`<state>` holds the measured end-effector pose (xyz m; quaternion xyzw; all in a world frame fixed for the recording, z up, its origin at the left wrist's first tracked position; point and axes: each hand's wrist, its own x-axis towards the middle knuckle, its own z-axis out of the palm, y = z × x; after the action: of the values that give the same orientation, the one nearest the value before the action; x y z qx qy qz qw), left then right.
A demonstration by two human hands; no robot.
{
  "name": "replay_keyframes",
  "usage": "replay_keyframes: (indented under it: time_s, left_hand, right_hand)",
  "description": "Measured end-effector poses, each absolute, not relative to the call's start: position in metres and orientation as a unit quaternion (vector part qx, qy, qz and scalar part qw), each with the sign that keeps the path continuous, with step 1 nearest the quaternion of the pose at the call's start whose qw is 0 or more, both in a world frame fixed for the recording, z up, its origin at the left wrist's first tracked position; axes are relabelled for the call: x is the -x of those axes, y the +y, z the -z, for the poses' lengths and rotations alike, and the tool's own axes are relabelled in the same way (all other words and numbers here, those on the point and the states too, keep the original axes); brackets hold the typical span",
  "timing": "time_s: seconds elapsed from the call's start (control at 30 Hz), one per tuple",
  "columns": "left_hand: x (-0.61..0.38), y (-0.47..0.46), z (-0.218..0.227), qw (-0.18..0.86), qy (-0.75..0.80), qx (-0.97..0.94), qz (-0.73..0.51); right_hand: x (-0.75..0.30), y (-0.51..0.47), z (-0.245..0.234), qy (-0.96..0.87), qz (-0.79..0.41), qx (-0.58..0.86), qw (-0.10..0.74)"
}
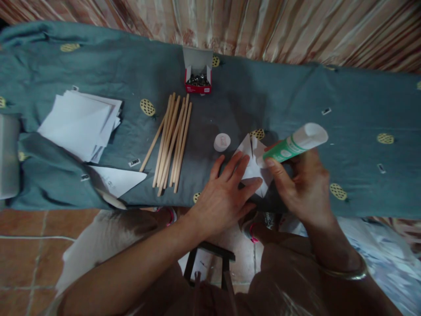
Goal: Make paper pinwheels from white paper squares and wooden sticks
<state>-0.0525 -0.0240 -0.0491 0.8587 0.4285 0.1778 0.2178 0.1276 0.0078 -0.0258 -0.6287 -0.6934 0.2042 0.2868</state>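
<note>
My right hand (304, 184) grips a green and white glue stick (289, 145), tilted with its lower end against a folded piece of white paper (252, 169). That paper lies near the front edge of the cloth and has slits between its pointed flaps. My left hand (226, 188) rests with fingers spread, the fingertips pressing on the paper's left side. Just beyond those fingers sits a round white cap (222, 142) with red print.
Several wooden sticks (173, 142) lie left of my hands, with a red box of small metal pieces (198, 81) behind them. Farther left are stacked white paper sheets (80, 123), a folded paper (118, 179) and a pale container (9, 156). A pleated curtain (230, 24) borders the back.
</note>
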Motion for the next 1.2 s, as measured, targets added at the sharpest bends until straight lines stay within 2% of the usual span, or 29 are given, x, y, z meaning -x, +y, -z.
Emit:
replay_keyframes:
  time_s: [0.1, 0.2, 0.33, 0.4, 0.6, 0.8, 1.0, 1.2]
  left_hand:
    - [0.052, -0.025, 0.048, 0.212, 0.429, -0.861, -0.175]
    - [0.053, -0.025, 0.047, 0.194, 0.426, -0.866, -0.178]
    - [0.065, -0.012, 0.043, 0.14, 0.412, -0.867, -0.242]
    - [0.074, -0.001, 0.041, 0.104, 0.453, -0.844, -0.267]
    - [0.09, 0.024, 0.043, 0.107, 0.537, -0.807, -0.22]
    - [0.096, 0.031, 0.044, 0.184, 0.55, -0.758, -0.299]
    - [0.086, 0.029, 0.04, 0.408, 0.536, -0.593, -0.442]
    - [0.065, 0.02, 0.039, 0.58, 0.486, -0.469, -0.456]
  right_hand:
    - [-0.13, 0.014, 0.028, -0.608, -0.288, 0.612, 0.415]
    - [-0.139, 0.023, 0.033, -0.503, -0.376, 0.595, 0.501]
    - [-0.151, 0.03, 0.039, -0.38, -0.489, 0.562, 0.548]
    - [-0.154, 0.031, 0.04, -0.342, -0.533, 0.534, 0.56]
    - [-0.152, 0.029, 0.034, -0.238, -0.611, 0.478, 0.584]
    - [-0.155, 0.027, 0.032, -0.215, -0.632, 0.464, 0.583]
    - [-0.154, 0.027, 0.028, -0.216, -0.645, 0.461, 0.57]
    - [-0.147, 0.026, 0.028, -0.213, -0.665, 0.452, 0.555]
